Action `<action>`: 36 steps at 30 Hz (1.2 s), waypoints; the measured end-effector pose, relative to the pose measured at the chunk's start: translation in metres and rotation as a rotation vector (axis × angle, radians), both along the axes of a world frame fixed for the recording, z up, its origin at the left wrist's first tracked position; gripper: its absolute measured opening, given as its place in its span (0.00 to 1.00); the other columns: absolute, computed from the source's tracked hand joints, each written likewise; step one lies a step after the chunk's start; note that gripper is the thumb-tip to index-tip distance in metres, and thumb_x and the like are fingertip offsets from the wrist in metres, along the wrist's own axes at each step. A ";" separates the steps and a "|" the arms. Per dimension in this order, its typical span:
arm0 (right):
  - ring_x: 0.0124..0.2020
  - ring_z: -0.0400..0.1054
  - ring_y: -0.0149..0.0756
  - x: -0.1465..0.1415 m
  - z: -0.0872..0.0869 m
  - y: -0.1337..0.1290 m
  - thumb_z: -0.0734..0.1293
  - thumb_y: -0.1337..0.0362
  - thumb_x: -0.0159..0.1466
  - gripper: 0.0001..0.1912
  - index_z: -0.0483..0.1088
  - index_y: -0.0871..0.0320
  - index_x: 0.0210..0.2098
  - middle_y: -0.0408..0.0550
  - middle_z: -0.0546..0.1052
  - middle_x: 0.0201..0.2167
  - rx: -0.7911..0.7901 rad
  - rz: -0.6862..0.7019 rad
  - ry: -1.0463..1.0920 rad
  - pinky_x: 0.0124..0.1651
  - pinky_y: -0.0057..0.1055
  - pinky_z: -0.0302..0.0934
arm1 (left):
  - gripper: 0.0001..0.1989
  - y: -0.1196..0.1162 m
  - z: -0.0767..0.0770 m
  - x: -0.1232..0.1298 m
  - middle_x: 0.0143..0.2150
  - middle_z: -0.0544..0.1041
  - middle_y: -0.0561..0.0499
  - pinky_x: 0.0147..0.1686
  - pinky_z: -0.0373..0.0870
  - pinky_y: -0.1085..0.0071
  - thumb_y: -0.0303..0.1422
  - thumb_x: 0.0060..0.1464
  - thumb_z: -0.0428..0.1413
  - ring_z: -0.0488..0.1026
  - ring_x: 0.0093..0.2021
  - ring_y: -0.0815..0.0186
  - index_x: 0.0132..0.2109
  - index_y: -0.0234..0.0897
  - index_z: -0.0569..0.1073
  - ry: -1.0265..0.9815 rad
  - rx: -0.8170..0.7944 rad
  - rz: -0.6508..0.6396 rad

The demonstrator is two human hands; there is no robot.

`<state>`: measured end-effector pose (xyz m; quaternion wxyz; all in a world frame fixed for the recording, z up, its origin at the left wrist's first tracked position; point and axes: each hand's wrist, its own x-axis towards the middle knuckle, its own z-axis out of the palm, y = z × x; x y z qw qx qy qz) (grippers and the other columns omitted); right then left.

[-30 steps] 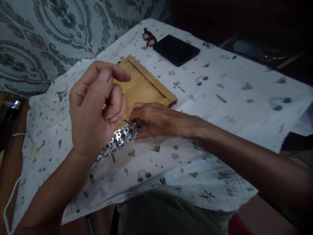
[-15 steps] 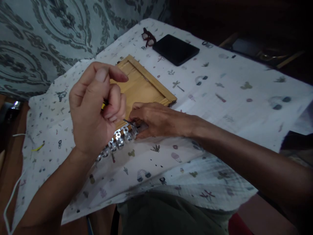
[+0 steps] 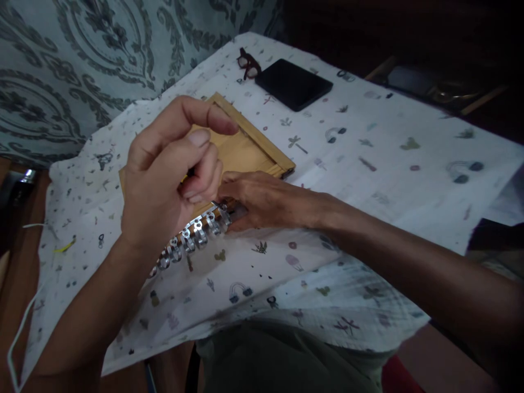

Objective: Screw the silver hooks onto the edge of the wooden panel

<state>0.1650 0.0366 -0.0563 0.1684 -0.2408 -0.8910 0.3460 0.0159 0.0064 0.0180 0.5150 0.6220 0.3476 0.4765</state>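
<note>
A wooden board with a raised rim (image 3: 262, 141) lies on the cloth, and a row of shiny metal rings (image 3: 200, 232) runs along its near edge. My left hand (image 3: 172, 164) is closed above the board's near left part, curled around a screwdriver (image 3: 189, 173). Only a bit of its yellow and black handle shows between the fingers, and its tip is down by the last ring on the right. With fingers and thumb, my right hand (image 3: 266, 199) grips the board's near right edge beside that ring. Its fingertips are partly hidden.
A black tablet (image 3: 293, 83) and dark-framed glasses (image 3: 248, 63) lie at the far side of the patterned cloth (image 3: 360, 180). A white cord (image 3: 24, 316) hangs at the left edge, near a small yellow strip (image 3: 64, 246). A patterned sofa back (image 3: 102, 60) borders the table.
My left hand has shifted slightly right and turned, its index finger now reaching further right. The screwdriver's shaft shows less. My right hand and the board stay put.
</note>
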 end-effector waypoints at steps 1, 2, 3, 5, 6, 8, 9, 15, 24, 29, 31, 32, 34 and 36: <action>0.41 0.66 0.37 0.000 0.000 0.000 0.74 0.64 0.61 0.11 0.72 0.59 0.41 0.49 0.73 0.43 0.002 -0.002 0.005 0.41 0.31 0.56 | 0.09 0.000 0.000 0.000 0.14 0.55 0.59 0.16 0.48 0.72 0.25 0.59 0.53 0.47 0.14 0.74 0.36 0.37 0.78 0.005 0.002 -0.005; 0.42 0.66 0.38 0.000 0.000 0.000 0.74 0.64 0.61 0.11 0.73 0.59 0.41 0.49 0.73 0.43 0.004 -0.003 0.009 0.42 0.32 0.56 | 0.10 0.000 0.001 0.000 0.16 0.57 0.58 0.17 0.51 0.72 0.25 0.60 0.53 0.50 0.16 0.72 0.37 0.36 0.79 0.006 0.003 -0.012; 0.42 0.66 0.38 0.000 0.000 0.000 0.74 0.64 0.60 0.11 0.73 0.59 0.41 0.49 0.73 0.43 0.004 -0.004 0.011 0.42 0.32 0.56 | 0.10 0.000 0.001 0.000 0.17 0.59 0.56 0.18 0.53 0.71 0.25 0.61 0.52 0.53 0.17 0.71 0.37 0.35 0.79 -0.003 0.009 -0.011; 0.41 0.66 0.37 0.000 0.000 0.000 0.75 0.63 0.60 0.11 0.72 0.59 0.40 0.49 0.73 0.42 0.001 -0.013 0.004 0.41 0.32 0.56 | 0.11 0.002 0.000 0.000 0.21 0.62 0.53 0.21 0.57 0.70 0.27 0.62 0.52 0.58 0.21 0.69 0.36 0.34 0.79 -0.018 0.003 0.026; 0.39 0.65 0.36 0.000 0.000 0.000 0.75 0.63 0.60 0.11 0.72 0.59 0.39 0.49 0.72 0.41 0.001 -0.017 -0.006 0.40 0.31 0.55 | 0.11 0.003 -0.001 0.000 0.22 0.62 0.52 0.22 0.57 0.70 0.28 0.62 0.52 0.58 0.22 0.69 0.34 0.34 0.79 -0.027 -0.001 0.063; 0.37 0.64 0.35 0.000 0.000 0.000 0.75 0.63 0.59 0.11 0.71 0.59 0.37 0.48 0.72 0.39 0.002 -0.022 -0.022 0.38 0.31 0.55 | 0.13 0.004 -0.003 0.001 0.22 0.59 0.53 0.22 0.56 0.70 0.29 0.63 0.53 0.56 0.21 0.70 0.32 0.35 0.78 -0.041 -0.009 0.126; 0.36 0.64 0.34 0.000 -0.001 0.000 0.75 0.63 0.59 0.11 0.71 0.59 0.36 0.48 0.72 0.39 0.005 -0.022 -0.022 0.38 0.31 0.55 | 0.13 0.005 -0.004 0.002 0.21 0.58 0.54 0.22 0.56 0.70 0.30 0.64 0.53 0.55 0.21 0.70 0.31 0.36 0.77 -0.050 -0.011 0.141; 0.42 0.67 0.39 0.000 -0.006 0.002 0.74 0.61 0.60 0.10 0.74 0.58 0.39 0.47 0.74 0.40 0.028 0.005 0.038 0.43 0.33 0.56 | 0.18 -0.001 -0.009 0.013 0.16 0.50 0.59 0.14 0.47 0.74 0.44 0.63 0.56 0.48 0.15 0.74 0.29 0.37 0.73 -0.167 0.028 0.102; 0.39 0.65 0.36 0.000 -0.004 0.001 0.74 0.61 0.60 0.12 0.73 0.59 0.41 0.48 0.72 0.40 0.037 -0.005 0.003 0.40 0.32 0.56 | 0.27 -0.002 -0.014 0.016 0.13 0.49 0.59 0.13 0.48 0.73 0.51 0.68 0.44 0.47 0.12 0.72 0.26 0.41 0.70 -0.205 0.060 0.218; 0.38 0.64 0.36 -0.001 -0.003 0.001 0.74 0.61 0.60 0.11 0.73 0.59 0.39 0.47 0.72 0.39 0.013 -0.008 0.004 0.39 0.31 0.54 | 0.21 -0.003 -0.006 0.013 0.16 0.62 0.55 0.22 0.62 0.71 0.40 0.69 0.47 0.59 0.17 0.68 0.27 0.41 0.72 -0.005 0.037 0.286; 0.37 0.63 0.35 -0.001 -0.002 0.001 0.75 0.62 0.59 0.12 0.73 0.60 0.39 0.47 0.71 0.38 0.010 -0.018 -0.028 0.38 0.31 0.53 | 0.19 -0.006 -0.002 0.011 0.22 0.69 0.53 0.27 0.65 0.71 0.36 0.69 0.48 0.65 0.22 0.68 0.29 0.40 0.73 0.000 0.062 0.314; 0.36 0.63 0.34 -0.001 -0.001 0.001 0.76 0.62 0.59 0.13 0.73 0.60 0.39 0.47 0.70 0.38 0.012 -0.021 -0.042 0.37 0.30 0.53 | 0.19 -0.008 0.000 0.010 0.23 0.69 0.52 0.28 0.66 0.70 0.35 0.70 0.48 0.66 0.24 0.68 0.30 0.39 0.74 -0.012 0.069 0.338; 0.36 0.62 0.34 -0.001 0.000 0.001 0.76 0.63 0.58 0.13 0.73 0.60 0.40 0.47 0.70 0.38 0.020 -0.020 -0.055 0.37 0.30 0.53 | 0.18 -0.012 0.002 0.010 0.23 0.65 0.54 0.28 0.65 0.71 0.33 0.70 0.47 0.63 0.24 0.69 0.31 0.38 0.74 -0.048 0.065 0.389; 0.36 0.63 0.34 -0.001 0.001 0.001 0.76 0.63 0.58 0.14 0.73 0.60 0.41 0.46 0.70 0.39 0.026 -0.023 -0.055 0.38 0.30 0.53 | 0.17 -0.016 0.003 0.013 0.21 0.59 0.56 0.25 0.61 0.72 0.32 0.70 0.47 0.58 0.22 0.70 0.32 0.38 0.73 -0.100 0.049 0.415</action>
